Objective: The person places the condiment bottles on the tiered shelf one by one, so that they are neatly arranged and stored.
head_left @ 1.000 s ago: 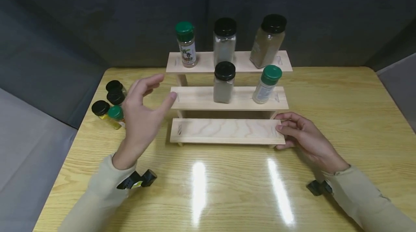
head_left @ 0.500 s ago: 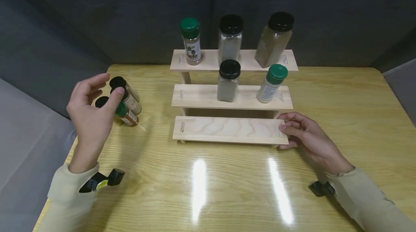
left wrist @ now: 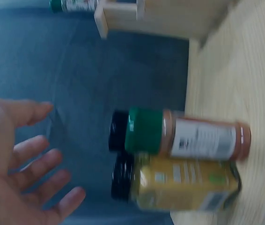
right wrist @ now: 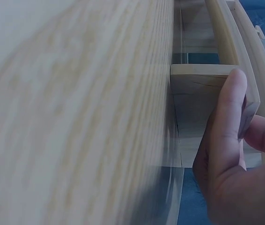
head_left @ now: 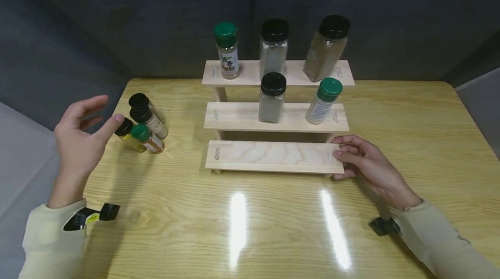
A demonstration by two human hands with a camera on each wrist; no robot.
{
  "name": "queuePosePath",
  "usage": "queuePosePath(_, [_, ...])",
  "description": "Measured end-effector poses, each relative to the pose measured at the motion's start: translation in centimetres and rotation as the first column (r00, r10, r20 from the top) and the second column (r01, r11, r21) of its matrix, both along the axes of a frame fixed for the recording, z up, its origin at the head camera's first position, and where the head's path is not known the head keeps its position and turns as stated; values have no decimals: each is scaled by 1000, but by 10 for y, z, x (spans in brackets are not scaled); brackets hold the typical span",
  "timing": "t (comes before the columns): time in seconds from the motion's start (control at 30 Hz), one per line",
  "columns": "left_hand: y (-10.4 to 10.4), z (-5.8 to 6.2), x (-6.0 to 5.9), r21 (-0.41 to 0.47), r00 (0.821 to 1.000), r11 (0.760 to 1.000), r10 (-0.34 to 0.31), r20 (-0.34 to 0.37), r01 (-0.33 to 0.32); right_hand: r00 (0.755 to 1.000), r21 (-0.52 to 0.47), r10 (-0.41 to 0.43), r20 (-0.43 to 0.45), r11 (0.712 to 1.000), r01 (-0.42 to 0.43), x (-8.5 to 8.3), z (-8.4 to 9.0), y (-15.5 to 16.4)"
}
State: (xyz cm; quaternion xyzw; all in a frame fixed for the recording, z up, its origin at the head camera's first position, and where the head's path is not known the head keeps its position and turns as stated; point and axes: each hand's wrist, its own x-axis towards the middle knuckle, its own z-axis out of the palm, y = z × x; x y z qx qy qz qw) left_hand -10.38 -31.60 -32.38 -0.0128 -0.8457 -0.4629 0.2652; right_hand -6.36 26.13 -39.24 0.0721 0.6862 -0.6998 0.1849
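Note:
My left hand (head_left: 102, 112) hovers open with spread fingers, just left of a cluster of spice jars on the table's left side. Nearest its thumb is a black-capped jar of yellow powder (head_left: 126, 130), next to a green-capped jar of orange powder (head_left: 147, 138). In the left wrist view both jars, green-capped (left wrist: 184, 138) and yellow (left wrist: 184, 185), lie right of my empty palm (left wrist: 25, 159). My right hand (head_left: 339, 162) grips the right end of the bare lowest shelf (head_left: 273, 156) of a three-tier wooden rack. Its thumb (right wrist: 226, 117) presses that shelf's end (right wrist: 198, 75).
Two more black-capped jars (head_left: 138, 100) (head_left: 146, 117) stand behind the cluster. The top shelf (head_left: 250, 73) carries three jars, the middle shelf (head_left: 234, 116) a black-capped jar (head_left: 271, 96) and a green-capped one (head_left: 322, 101). A dark curtain backs the wooden table (head_left: 273, 227).
My left hand swung left, from in front of the rack's left end to beside the jar cluster, staying open. My right hand kept its hold on the lowest shelf.

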Motion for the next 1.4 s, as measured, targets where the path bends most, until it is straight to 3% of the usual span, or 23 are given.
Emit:
queuePosePath(0.1, [-12, -2, -1, -23, 997, 998, -55, 53, 56, 1000, -17, 3, -9, 1000, -3, 0, -2, 0])
queuePosePath(0.2, [-21, -4, 0, -28, 988, 998, -56, 143, 61, 1000, -14, 1, -9, 1000, -1, 1, -2, -1])
queuePosePath(0.37, [-31, -8, -1, -32, 950, 997, -53, 308, 66, 1000, 13, 2, 2, 1000, -2, 0, -1, -1])
queuePosePath(0.5, [-36, -12, -3, -45, 920, 993, -88, 382, 113, 1000, 4, 2, 8, 1000, -2, 0, 1, -1])
queuePosePath(0.87, [-41, -23, -8, -54, 894, 984, -130, 429, 169, 1000, 17, -5, 28, 1000, 4, -1, 2, -2])
queuePosePath(1.4, [-41, -36, -9, -28, 893, 976, -186, 409, 216, 1000, -29, 11, -25, 1000, -12, -1, -3, 1])
